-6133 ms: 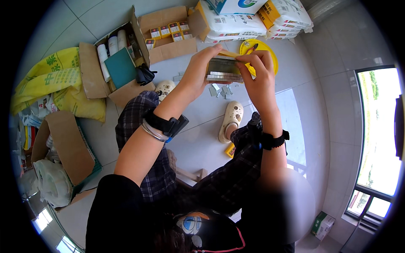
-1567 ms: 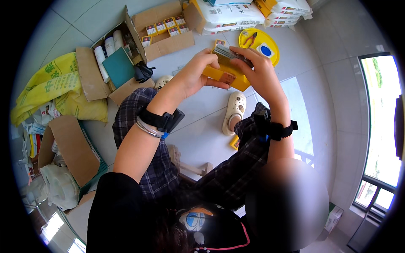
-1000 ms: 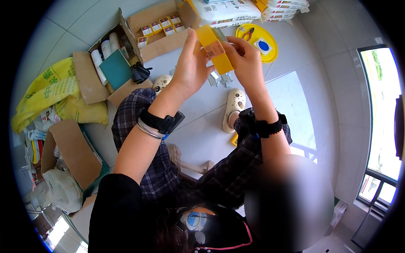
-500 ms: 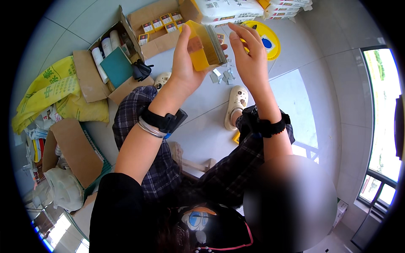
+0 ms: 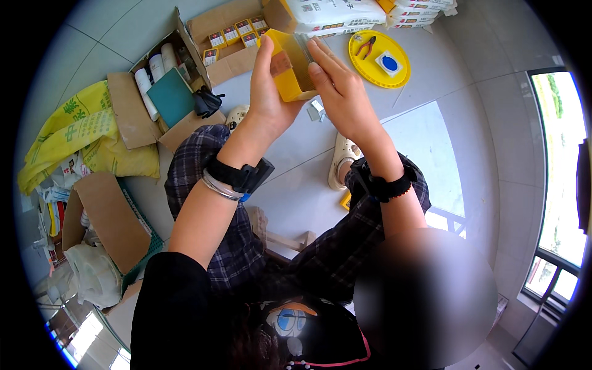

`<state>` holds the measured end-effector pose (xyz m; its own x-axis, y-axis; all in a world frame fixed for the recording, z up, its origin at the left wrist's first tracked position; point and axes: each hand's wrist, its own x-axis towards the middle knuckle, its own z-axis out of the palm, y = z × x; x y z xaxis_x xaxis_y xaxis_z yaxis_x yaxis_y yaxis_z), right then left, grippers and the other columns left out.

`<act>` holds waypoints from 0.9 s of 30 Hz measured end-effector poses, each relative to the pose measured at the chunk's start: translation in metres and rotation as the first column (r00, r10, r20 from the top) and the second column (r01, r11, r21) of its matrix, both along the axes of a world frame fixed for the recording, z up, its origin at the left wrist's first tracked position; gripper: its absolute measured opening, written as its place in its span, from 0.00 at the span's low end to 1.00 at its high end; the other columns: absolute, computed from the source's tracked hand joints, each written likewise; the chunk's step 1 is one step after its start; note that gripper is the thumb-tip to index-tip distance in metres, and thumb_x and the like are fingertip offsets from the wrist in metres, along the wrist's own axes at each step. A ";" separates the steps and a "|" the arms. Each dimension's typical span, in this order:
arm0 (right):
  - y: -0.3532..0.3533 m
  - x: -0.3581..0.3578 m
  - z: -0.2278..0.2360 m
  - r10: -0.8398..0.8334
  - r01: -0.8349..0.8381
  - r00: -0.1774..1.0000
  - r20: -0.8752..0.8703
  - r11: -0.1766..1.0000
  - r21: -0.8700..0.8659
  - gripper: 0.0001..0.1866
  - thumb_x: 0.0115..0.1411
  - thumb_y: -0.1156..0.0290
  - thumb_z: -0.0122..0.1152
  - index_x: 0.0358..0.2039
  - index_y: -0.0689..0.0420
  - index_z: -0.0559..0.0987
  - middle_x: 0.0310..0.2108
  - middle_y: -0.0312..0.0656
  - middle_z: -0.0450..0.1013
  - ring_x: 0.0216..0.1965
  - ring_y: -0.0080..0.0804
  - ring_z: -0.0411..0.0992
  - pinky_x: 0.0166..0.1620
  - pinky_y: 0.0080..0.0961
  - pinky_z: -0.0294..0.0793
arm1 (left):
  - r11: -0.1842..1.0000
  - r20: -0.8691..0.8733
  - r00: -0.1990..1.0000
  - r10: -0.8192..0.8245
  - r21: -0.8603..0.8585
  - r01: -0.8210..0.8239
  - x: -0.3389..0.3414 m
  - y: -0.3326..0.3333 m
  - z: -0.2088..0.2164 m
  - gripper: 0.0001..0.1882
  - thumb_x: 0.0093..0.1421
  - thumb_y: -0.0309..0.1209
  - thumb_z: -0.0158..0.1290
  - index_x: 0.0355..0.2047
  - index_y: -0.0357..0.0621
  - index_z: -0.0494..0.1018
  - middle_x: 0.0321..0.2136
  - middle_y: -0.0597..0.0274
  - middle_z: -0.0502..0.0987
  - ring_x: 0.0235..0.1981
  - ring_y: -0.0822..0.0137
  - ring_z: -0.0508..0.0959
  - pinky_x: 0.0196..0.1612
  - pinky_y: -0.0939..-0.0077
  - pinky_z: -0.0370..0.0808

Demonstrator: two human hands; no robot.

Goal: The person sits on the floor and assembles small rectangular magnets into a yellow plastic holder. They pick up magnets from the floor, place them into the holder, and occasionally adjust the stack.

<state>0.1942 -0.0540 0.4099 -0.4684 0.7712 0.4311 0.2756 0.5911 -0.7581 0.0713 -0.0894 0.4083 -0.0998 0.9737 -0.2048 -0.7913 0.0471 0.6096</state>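
Observation:
My left hand (image 5: 271, 102) is wrapped round a small yellow box (image 5: 286, 77) and holds it up in front of me, tilted on its side. A thick block of thin grey metal strips, which look like staples (image 5: 301, 54), fills the side facing right. Against that side lies my right hand (image 5: 345, 95), its fingers stretched out and nearly flat; they cover much of the strips. Below the hands, several loose grey metal pieces (image 5: 317, 110) lie on the tiled floor, partly hidden by the right hand. The left fingertips are out of sight behind the box.
A cardboard box (image 5: 229, 74) with several small yellow boxes stands beyond my left hand. At the right, a round yellow tray (image 5: 394, 81) bears pliers (image 5: 366, 48) and a blue-centred disc (image 5: 390, 63). White sacks (image 5: 339, 15) lie at the back; another carton (image 5: 129, 123) stands left.
My right hand has moved left and pressed against the strip-filled side of the box. The pliers and more of the tray now show. My left hand has barely moved.

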 end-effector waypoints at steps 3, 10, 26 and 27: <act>0.000 0.001 -0.002 0.002 -0.001 1.000 0.031 1.000 -0.021 0.21 0.65 0.69 0.49 0.55 0.68 0.70 0.59 0.60 0.63 0.59 0.56 0.63 0.60 0.34 0.64 | 1.000 -0.009 1.000 -0.004 0.005 0.004 -0.001 -0.001 -0.001 0.32 0.63 0.62 0.39 0.55 0.53 0.65 0.51 0.65 0.72 0.54 0.65 0.71 0.56 0.59 0.69; 0.014 0.002 -0.022 -0.090 0.082 0.984 -0.151 0.995 -0.056 0.21 0.66 0.65 0.50 0.55 0.65 0.70 0.54 0.56 0.68 0.50 0.49 0.70 0.54 0.33 0.68 | 0.999 -0.165 0.986 0.026 -0.034 -0.032 -0.014 0.016 0.024 0.28 0.63 0.57 0.46 0.55 0.53 0.65 0.49 0.58 0.73 0.53 0.59 0.73 0.57 0.54 0.68; 0.008 0.047 -0.026 -0.111 0.163 0.977 0.182 0.941 -0.298 0.11 0.64 0.72 0.53 0.45 0.61 0.75 0.40 0.46 0.70 0.40 0.33 0.74 0.43 0.24 0.71 | 0.989 -0.002 0.992 0.124 0.079 -0.123 -0.057 0.077 0.015 0.31 0.62 0.53 0.50 0.54 0.43 0.61 0.50 0.54 0.69 0.52 0.59 0.71 0.53 0.59 0.71; 0.005 0.049 -0.034 -0.095 0.166 0.966 0.241 0.941 -0.295 0.11 0.63 0.74 0.54 0.45 0.61 0.75 0.40 0.46 0.70 0.40 0.34 0.74 0.43 0.24 0.71 | 0.980 -0.012 0.987 0.157 0.128 -0.155 -0.056 0.075 0.015 0.30 0.62 0.53 0.50 0.54 0.43 0.62 0.49 0.54 0.69 0.52 0.59 0.71 0.53 0.59 0.72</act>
